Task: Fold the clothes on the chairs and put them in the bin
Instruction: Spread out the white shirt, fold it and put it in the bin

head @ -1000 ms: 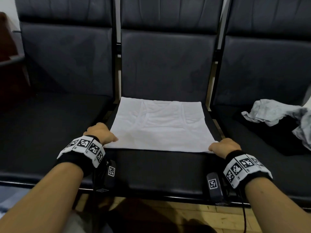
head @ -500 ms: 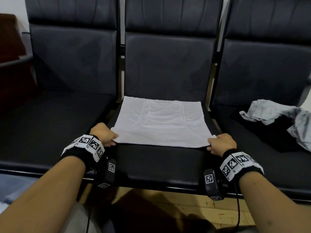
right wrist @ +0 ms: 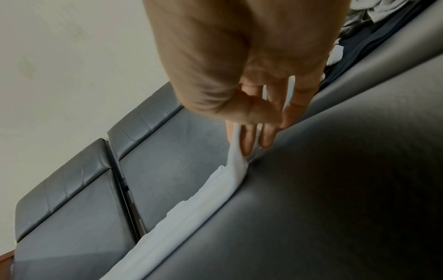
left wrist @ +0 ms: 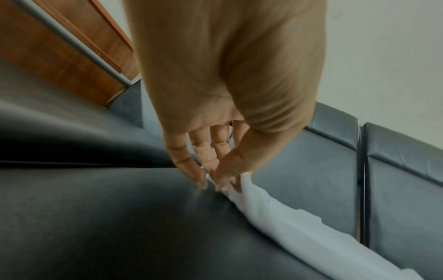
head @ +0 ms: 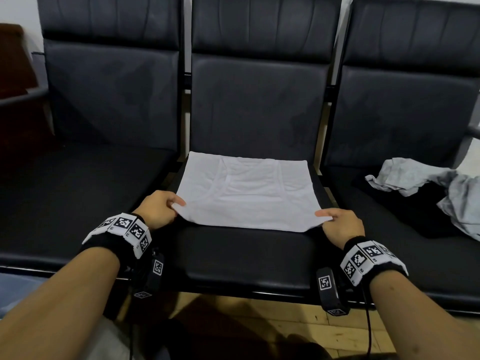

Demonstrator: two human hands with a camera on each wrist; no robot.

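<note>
Two hands, left grip (head: 158,209) and right grip (head: 341,224) each pinching one white garment (head: 246,193), three chairs (head: 246,255)

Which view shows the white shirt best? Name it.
The head view: the whole white shirt lies flat on the middle seat. Both wrist views show only its near edge, pinched by the left hand and the right hand.

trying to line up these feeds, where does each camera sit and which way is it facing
Head: on the person's head, facing forward and down at the white garment on the middle seat; shows both forearms, left hand, right hand.
Left wrist: along the left hand at the pinched near corner.
Right wrist: along the right hand at the other near corner.
Shared: all show the white garment.
</note>
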